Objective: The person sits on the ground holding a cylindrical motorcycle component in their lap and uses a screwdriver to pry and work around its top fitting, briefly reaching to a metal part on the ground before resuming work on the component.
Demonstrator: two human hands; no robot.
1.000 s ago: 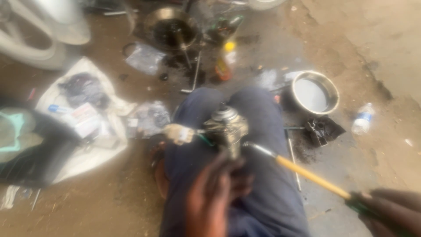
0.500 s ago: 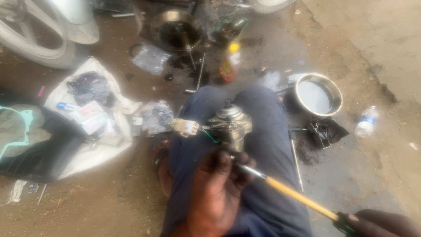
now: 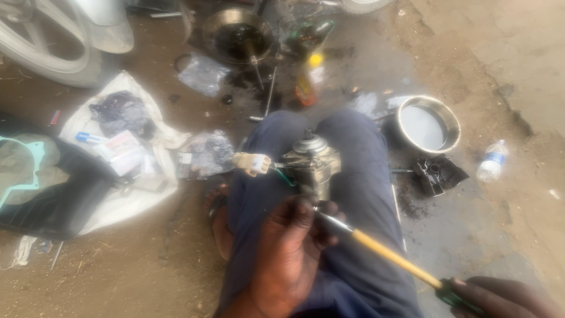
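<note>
Gripping the small metal motor unit (image 3: 312, 162) in my left hand (image 3: 288, 253), I hold it over my lap, between my knees, fingers clamped round its lower end. My right hand (image 3: 500, 297) is closed on the dark handle of a yellow-shafted screwdriver (image 3: 388, 256), whose tip meets the unit's underside just above my left fingers. A white plug (image 3: 252, 164) on short wires hangs off the unit's left side. I judge the work mid-way: the unit looks intact, nothing has come off it, and the tool is engaged. On the ground's right side stands a steel bowl (image 3: 453, 118).
</note>
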